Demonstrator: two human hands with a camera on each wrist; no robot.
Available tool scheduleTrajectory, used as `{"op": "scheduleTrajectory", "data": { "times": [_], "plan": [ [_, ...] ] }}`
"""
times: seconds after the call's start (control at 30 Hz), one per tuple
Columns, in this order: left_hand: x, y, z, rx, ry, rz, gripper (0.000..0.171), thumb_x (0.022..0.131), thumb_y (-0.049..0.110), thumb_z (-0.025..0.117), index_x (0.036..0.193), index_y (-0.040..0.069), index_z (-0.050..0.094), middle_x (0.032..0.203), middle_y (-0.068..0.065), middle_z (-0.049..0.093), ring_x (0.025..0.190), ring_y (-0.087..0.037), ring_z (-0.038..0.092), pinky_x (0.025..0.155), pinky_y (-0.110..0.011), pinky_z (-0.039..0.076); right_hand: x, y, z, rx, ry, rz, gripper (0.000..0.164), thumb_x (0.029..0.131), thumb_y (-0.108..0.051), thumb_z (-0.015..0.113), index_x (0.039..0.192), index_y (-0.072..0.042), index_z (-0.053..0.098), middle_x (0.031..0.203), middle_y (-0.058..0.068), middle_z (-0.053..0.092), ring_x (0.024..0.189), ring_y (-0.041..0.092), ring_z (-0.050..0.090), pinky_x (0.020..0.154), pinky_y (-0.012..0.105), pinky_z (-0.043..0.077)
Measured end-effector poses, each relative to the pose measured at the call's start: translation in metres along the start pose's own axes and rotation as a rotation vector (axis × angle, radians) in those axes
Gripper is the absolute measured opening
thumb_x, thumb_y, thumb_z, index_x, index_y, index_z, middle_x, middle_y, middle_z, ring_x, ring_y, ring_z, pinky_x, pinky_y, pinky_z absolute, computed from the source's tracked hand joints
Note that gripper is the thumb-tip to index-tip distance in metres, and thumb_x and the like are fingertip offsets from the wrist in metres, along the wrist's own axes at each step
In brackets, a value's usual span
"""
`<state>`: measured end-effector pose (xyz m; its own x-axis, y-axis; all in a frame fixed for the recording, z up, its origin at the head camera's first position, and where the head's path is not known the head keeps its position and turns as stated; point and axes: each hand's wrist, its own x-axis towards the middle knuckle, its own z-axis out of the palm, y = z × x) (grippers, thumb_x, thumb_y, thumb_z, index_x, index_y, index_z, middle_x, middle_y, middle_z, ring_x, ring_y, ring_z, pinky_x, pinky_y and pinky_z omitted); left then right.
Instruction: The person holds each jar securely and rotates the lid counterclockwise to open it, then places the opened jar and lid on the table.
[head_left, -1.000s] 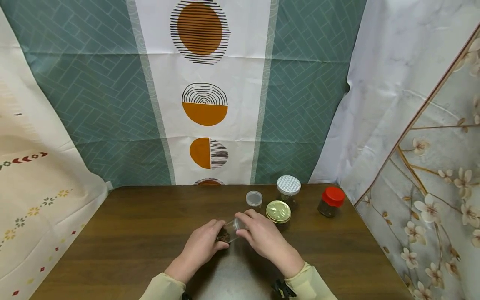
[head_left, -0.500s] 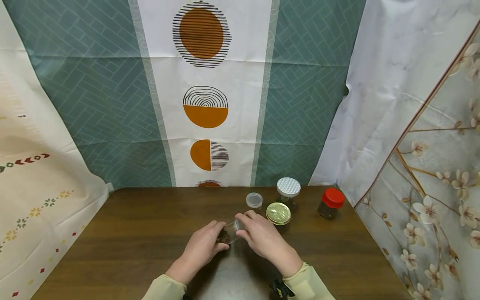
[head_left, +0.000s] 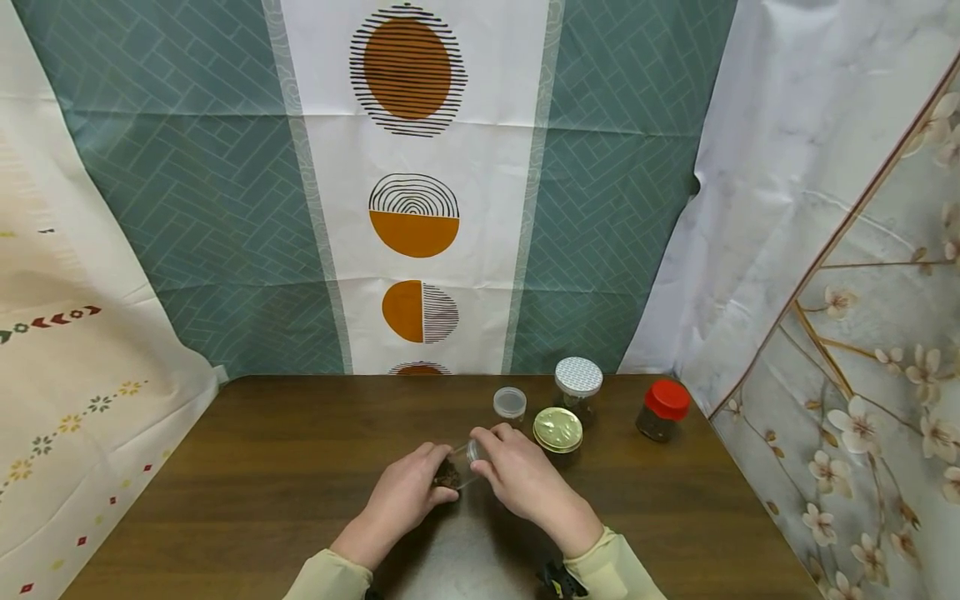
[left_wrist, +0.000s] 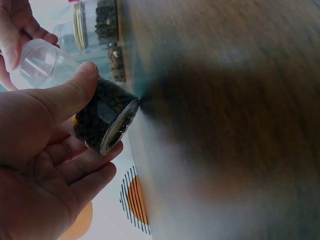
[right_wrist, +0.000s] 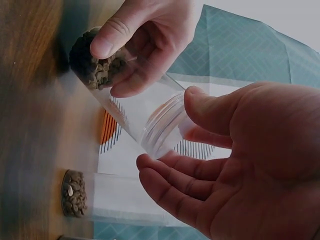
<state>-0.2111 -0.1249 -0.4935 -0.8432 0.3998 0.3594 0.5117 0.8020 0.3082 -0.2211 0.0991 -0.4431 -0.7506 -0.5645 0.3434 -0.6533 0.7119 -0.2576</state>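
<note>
A clear jar (right_wrist: 120,107) with dark brown pellets in its bottom is tilted, its base low near the table and its mouth up to the right. My left hand (head_left: 401,487) grips the jar's lower body, thumb on one side and fingers on the other. At the upper end, my right hand (head_left: 525,471) holds the clear, ridged lid (right_wrist: 165,125) between thumb and fingertips. Seen from the left wrist, the pellets (left_wrist: 97,115) lie against the base, partly covered by my thumb.
Behind my right hand stand a small jar with a translucent lid (head_left: 510,403), a gold-lidded jar (head_left: 558,429) and a jar with a white patterned lid (head_left: 579,377). A red-lidded jar (head_left: 666,408) is farther right on the brown table (head_left: 300,425). Curtains hang behind.
Both hands and the tilted jar keep almost the same place and pose. The head view has shifted slightly.
</note>
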Motion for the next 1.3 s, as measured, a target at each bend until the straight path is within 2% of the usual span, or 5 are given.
{"op": "scheduleTrajectory", "data": {
  "times": [0.43,0.73,1.3],
  "plan": [
    [0.0011,-0.0020,0.0020,0.000,0.010,0.020,0.055,0.085,0.027,0.097,0.126,0.005,0.070,0.110,-0.006,0.070,0.089,-0.022,0.070,0.074,-0.044,0.060,-0.0004,-0.0010,0.0013,0.026,-0.028,0.052,0.035,0.108,-0.022,0.074,0.137,-0.004,0.065,0.110,0.013,0.065,0.100,0.032,0.068,0.084,0.049,0.058],
    [0.0008,0.0001,0.0016,0.006,0.003,0.019,0.054,0.085,0.027,0.096,0.126,0.004,0.069,0.110,-0.007,0.070,0.089,-0.023,0.071,0.075,-0.044,0.060,-0.0012,0.0020,0.0013,0.028,0.006,0.000,0.037,0.104,-0.019,0.078,0.136,-0.004,0.065,0.112,0.014,0.067,0.101,0.033,0.069,0.086,0.048,0.058],
    [0.0010,-0.0032,0.0003,-0.005,-0.046,0.015,0.054,0.089,0.028,0.093,0.130,0.003,0.067,0.115,-0.008,0.070,0.096,-0.026,0.073,0.079,-0.046,0.061,0.0002,0.0035,0.0007,0.010,-0.001,-0.051,0.043,0.101,-0.013,0.081,0.140,-0.005,0.065,0.126,0.015,0.068,0.111,0.034,0.068,0.095,0.048,0.057]
  ]
}}
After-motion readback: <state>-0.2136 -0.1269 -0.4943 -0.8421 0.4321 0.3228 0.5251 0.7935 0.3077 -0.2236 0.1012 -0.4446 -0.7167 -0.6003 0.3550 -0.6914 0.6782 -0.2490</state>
